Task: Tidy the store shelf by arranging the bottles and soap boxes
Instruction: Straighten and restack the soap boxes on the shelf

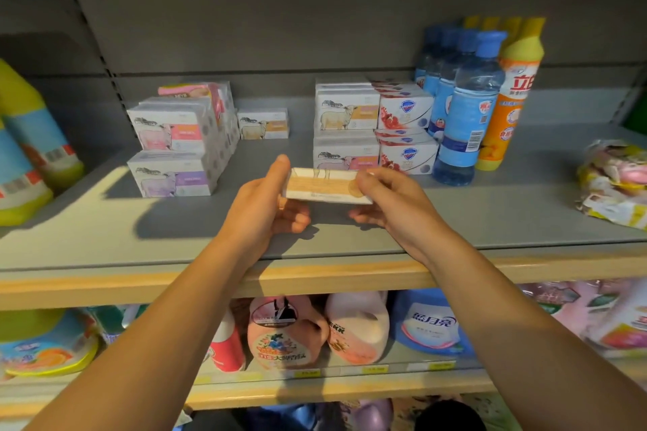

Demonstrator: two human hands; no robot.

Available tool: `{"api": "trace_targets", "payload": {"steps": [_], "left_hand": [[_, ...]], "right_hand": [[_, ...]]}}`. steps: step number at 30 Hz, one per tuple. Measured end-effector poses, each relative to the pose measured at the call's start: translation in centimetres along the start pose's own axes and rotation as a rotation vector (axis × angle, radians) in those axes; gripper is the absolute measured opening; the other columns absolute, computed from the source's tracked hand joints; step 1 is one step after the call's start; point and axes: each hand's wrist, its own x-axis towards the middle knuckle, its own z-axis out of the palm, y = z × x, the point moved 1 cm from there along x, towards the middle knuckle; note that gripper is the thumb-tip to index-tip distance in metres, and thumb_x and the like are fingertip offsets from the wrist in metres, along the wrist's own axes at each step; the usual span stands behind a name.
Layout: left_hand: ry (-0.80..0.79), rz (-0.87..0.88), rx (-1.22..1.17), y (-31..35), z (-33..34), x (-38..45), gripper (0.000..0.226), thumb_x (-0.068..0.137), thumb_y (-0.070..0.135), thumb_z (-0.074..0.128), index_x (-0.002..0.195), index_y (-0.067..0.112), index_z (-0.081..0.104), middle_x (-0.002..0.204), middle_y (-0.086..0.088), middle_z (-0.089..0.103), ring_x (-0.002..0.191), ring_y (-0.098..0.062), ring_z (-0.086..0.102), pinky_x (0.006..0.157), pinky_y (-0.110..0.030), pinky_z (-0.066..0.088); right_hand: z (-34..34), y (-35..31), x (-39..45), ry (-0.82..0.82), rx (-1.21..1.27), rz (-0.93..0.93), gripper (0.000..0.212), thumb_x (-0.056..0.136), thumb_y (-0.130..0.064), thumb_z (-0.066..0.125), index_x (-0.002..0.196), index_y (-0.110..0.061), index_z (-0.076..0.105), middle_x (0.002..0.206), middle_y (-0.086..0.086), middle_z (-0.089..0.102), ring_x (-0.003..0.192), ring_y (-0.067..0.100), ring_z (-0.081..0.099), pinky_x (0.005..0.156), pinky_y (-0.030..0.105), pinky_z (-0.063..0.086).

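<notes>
Midway through tidying the shelf [105, 241], I hold an orange soap box [327, 187] above its front, my left hand [266, 206] and right hand [388, 199] each pinching an end between thumb and curled fingers [296, 220]. Beyond my fingers, two-high box stacks [345, 126] and bottles [465, 108] stand ordered. One lone box [263, 123] sits far back, likely still to be placed.

A grey metal back panel [245, 10] is rising behind the grey shelf [455, 220], whose front edge is carrying a pale wood-coloured trim [105, 287]. A slotted upright [91, 45] is running up the left side. Warm light is falling across the shelf, casting dark shadows.
</notes>
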Motion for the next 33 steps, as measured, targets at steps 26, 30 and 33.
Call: {"api": "trace_targets", "payload": {"steps": [26, 30, 33], "left_hand": [[0.009, 0.446, 0.208, -0.2, -0.1, -1.6, 0.026, 0.097, 0.018, 0.059, 0.119, 0.031, 0.066, 0.112, 0.007, 0.073, 0.101, -0.011, 0.069, 0.071, -0.019, 0.054], [-0.022, 0.471, 0.236, -0.4, 0.0, -1.7, 0.031, 0.097, 0.016, 0.058, 0.126, 0.026, 0.063, 0.120, 0.005, 0.069, 0.113, -0.014, 0.063, 0.089, -0.034, 0.056], [0.042, 0.451, 0.238, -0.2, 0.1, -1.8, 0.033, 0.094, 0.014, 0.062, 0.126, 0.022, 0.062, 0.118, 0.006, 0.070, 0.111, -0.012, 0.064, 0.091, -0.039, 0.056]], "right_hand": [[0.7, 0.2, -0.6, 0.035, -0.411, -0.193, 0.046, 0.086, -0.014, 0.073, 0.119, -0.036, 0.050, 0.111, -0.017, 0.065, 0.100, -0.006, 0.062, 0.084, 0.014, 0.050], [0.3, 0.3, -0.8, 0.051, -0.402, -0.199, 0.049, 0.084, -0.009, 0.074, 0.119, -0.034, 0.051, 0.122, -0.011, 0.064, 0.110, 0.004, 0.061, 0.089, 0.027, 0.056], [0.3, 0.1, -0.9, 0.060, -0.378, -0.200, 0.050, 0.083, -0.008, 0.075, 0.119, -0.033, 0.053, 0.121, -0.012, 0.065, 0.112, 0.005, 0.061, 0.091, 0.029, 0.055]]}}
